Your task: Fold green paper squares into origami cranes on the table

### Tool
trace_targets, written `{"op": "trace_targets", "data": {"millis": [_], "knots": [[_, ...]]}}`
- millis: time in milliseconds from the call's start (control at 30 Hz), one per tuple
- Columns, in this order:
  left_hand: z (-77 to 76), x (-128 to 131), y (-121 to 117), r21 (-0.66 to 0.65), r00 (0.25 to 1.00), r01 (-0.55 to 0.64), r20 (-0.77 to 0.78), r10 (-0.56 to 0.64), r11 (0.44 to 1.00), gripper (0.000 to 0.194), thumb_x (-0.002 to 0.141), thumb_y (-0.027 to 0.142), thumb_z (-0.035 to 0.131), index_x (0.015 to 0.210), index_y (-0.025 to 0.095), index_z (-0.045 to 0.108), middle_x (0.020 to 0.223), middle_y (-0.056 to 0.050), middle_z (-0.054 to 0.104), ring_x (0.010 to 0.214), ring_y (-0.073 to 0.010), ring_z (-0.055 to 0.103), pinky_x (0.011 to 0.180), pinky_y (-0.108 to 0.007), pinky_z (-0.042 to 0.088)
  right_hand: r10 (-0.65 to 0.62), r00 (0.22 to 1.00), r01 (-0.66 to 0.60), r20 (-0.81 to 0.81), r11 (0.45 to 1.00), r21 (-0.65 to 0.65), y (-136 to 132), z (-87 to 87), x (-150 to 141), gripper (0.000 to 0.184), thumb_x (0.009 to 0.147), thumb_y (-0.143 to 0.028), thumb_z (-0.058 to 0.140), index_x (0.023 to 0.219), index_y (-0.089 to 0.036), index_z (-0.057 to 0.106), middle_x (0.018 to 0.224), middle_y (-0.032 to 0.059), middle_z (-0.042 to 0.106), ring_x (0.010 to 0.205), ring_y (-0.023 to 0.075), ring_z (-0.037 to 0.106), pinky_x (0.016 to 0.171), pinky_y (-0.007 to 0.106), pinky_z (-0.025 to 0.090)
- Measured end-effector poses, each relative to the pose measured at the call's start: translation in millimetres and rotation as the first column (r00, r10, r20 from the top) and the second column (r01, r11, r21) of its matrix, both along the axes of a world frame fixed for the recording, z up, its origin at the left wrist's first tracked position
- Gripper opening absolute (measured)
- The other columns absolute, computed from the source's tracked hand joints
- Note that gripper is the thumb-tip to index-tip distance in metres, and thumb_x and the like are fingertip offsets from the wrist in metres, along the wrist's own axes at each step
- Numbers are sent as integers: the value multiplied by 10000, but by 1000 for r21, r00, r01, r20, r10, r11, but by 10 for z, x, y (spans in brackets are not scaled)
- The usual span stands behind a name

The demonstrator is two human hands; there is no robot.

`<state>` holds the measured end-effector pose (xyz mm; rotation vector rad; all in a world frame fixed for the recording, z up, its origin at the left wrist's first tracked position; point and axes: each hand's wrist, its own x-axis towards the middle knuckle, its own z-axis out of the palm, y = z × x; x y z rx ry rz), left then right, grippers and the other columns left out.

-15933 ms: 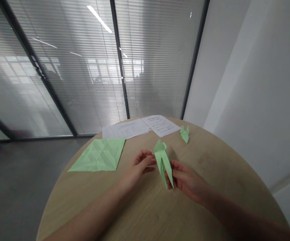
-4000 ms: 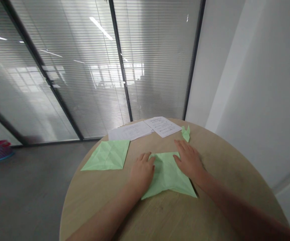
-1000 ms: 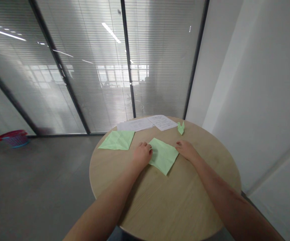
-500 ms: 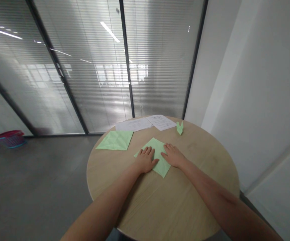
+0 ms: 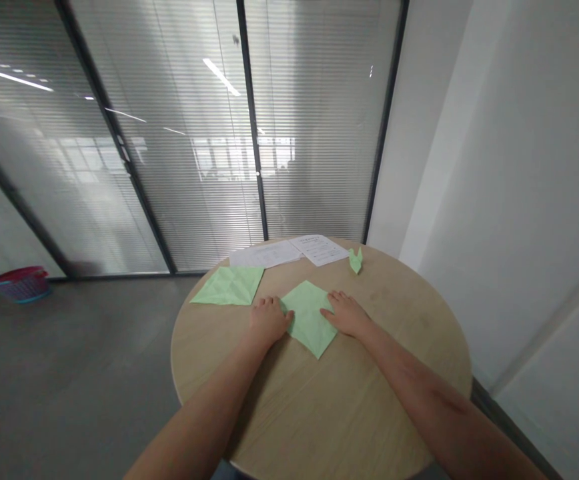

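Observation:
A light green square of paper [image 5: 312, 317] with creases lies on the round table, turned so that one corner points toward me. My left hand [image 5: 271, 322] rests at its left corner, the thumb on the paper and the fingers bent a little toward the tabletop. That corner is partly covered by the hand. On the right corner my right hand [image 5: 347, 313] lies low, fingers stretched out and touching the sheet. Neither hand grips anything visibly. Beyond the left hand is another creased green sheet [image 5: 229, 285], lying flat.
White printed sheets [image 5: 319, 250] lie at the far edge of the wooden table [image 5: 309, 413]. A small folded green paper figure [image 5: 355, 261] stands to their right. A red and blue basket [image 5: 22, 285] is on the floor at left. Glass panels with blinds [image 5: 209, 207] rise behind.
My left hand has slid left from the middle of the paper to its left corner, with its fingers more bent. The right hand stays at the right corner. The view has shifted slightly.

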<state>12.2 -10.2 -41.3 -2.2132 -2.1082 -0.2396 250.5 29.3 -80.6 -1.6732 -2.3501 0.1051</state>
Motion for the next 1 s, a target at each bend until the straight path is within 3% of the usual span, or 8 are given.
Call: {"op": "trace_targets", "data": {"millis": [133,233,333,467,567,733,867,1000], "knots": [[110,-115,9,-18,1000,-5,15,5,1000,377,937,431,590,1092,133,762,1209,-256,704,1207,-384,637,936,-446,517,-16,999,18,-46,1000,26,43,99,176,359,993,-417,562,1125,-160,775,1253,182,721,1282,317,572,1086,400,394],[133,-180,42,-35,999,16,44,-14,999,293,906,386,638,1039,162,771,1157,-221,728,1148,-356,670,940,-414,514,-53,993,57,-110,998,29,80,145,296,365,1014,-421,535,976,-181,808,1085,162,771,1195,286,630,1025,347,428],[120,-214,80,-40,994,50,97,-46,998,280,874,340,673,1061,154,765,1142,-205,734,1108,-336,686,934,-386,511,-73,981,78,-182,997,23,89,151,354,334,1002,-413,559,1017,-190,808,1074,146,789,1114,267,681,968,323,466],[81,-245,133,-29,977,120,181,-113,992,291,819,276,715,1084,159,751,1118,-158,745,1068,-293,693,918,-338,506,-49,960,61,-276,998,35,75,129,358,410,969,-363,611,1328,-189,704,1360,140,707,1243,279,648,1055,362,462],[54,-263,162,-17,964,156,220,-149,988,306,789,255,728,1080,162,750,1096,-146,748,1045,-288,691,911,-341,508,-4,948,14,-319,999,32,67,104,346,501,966,-349,617,1436,-175,624,1447,145,651,1315,277,610,1118,389,435],[33,-289,191,-12,938,239,263,-227,971,429,755,240,733,1176,162,755,1148,-141,746,1069,-285,689,977,-351,501,86,941,-84,-328,996,19,70,58,314,467,977,-347,612,1399,-152,654,1401,157,675,1280,268,628,1112,379,440],[30,-307,208,-24,912,310,290,-290,950,371,717,128,661,1053,181,808,1075,-115,763,1084,-274,687,1026,-335,481,162,941,-165,-297,986,17,66,53,298,374,935,-340,678,1255,-159,743,1273,149,728,1211,279,643,1084,381,444],[28,-319,218,-12,899,307,331,-286,952,311,691,88,614,927,160,804,992,-123,745,1001,-282,693,951,-352,507,209,934,-213,-291,977,17,48,75,293,276,888,-299,731,1137,-190,777,1211,124,740,1190,283,640,1076,398,439]]}}
